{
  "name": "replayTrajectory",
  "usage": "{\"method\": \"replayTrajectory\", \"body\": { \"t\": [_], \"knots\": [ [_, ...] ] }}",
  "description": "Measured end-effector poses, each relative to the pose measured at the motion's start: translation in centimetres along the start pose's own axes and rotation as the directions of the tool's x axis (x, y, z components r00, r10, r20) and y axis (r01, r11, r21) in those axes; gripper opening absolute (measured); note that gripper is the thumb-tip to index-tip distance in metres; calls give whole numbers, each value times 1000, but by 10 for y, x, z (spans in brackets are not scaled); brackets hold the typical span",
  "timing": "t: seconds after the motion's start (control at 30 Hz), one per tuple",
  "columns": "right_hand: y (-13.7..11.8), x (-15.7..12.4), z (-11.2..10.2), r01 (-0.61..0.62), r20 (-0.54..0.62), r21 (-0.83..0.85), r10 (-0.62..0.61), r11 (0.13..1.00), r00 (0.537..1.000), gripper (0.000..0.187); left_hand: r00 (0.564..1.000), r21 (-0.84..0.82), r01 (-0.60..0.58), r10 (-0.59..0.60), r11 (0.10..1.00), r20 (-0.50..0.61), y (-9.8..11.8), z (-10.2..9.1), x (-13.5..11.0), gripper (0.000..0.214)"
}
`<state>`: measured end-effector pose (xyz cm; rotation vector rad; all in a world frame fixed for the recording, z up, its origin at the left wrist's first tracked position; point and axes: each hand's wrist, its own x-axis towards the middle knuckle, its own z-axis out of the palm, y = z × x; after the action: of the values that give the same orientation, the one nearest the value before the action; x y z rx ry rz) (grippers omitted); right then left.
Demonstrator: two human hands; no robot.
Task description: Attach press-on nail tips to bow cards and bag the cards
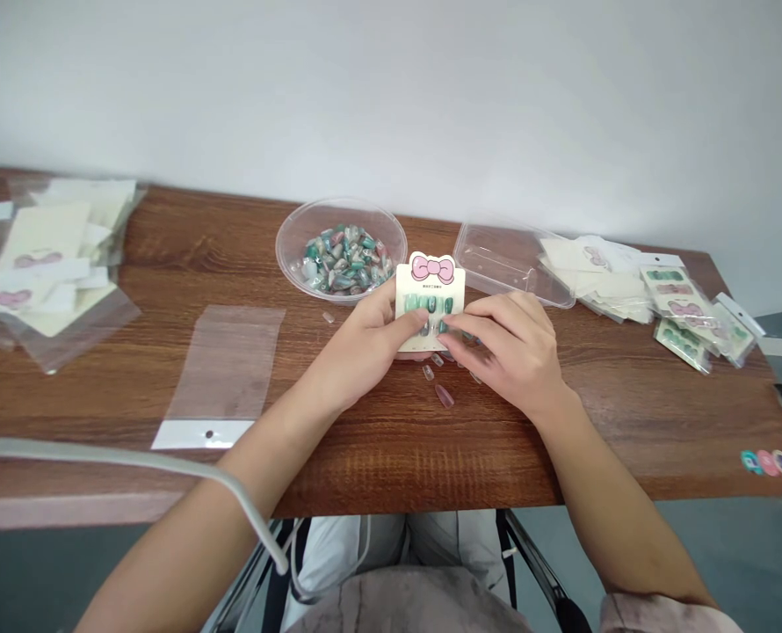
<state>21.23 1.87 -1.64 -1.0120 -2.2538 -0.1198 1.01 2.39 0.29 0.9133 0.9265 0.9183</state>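
My left hand (381, 330) is closed on a cream display card (430, 281) with a pink bow at its top, thumb across the front. Rows of green and clear press-on nails (431, 304) sit on the card. The fingertips of my right hand (513, 343) pinch at the card's lower right, around what looks like a press-on nail, partly hidden by the fingers. Under and in front of the card lie several loose nails, among them a mauve press-on nail (445, 396). Behind my left hand stands a clear round bowl (286, 246) heaped with green, grey and pinkish nails.
A clear plastic tray (496, 255) stands at the back, beside a pile of cream cards (602, 272). Bagged nail sets (684, 308) lie right. A flat clear bag (229, 360) and bagged cards (54, 255) lie left. A pale cable (133, 457) crosses the front left edge.
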Motion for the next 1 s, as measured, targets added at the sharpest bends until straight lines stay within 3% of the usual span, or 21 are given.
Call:
{"method": "replayTrajectory", "body": {
  "t": [0.37,0.67,0.77,0.9,1.0],
  "knots": [
    [0,2,0,-9,27,24,8,1000,1000,12,999,17,-38,38,999,3,-1,0,1,36],
    [-2,0,4,28,2,-28,-28,999,1000,12,1000,-72,17,-16,997,8,-6,0,6,48],
    [3,1,-2,-29,-13,22,30,999,999,17,1000,-67,19,-19,998,-1,-7,0,5,48],
    [14,2,-26,-181,-54,145,191,973,980,11,999,-26,5,-6,1000,-35,-7,3,2,51],
    [20,0,-43,-307,85,161,297,938,951,13,999,-4,3,-3,1000,-46,-7,4,1,51]
  ]
}}
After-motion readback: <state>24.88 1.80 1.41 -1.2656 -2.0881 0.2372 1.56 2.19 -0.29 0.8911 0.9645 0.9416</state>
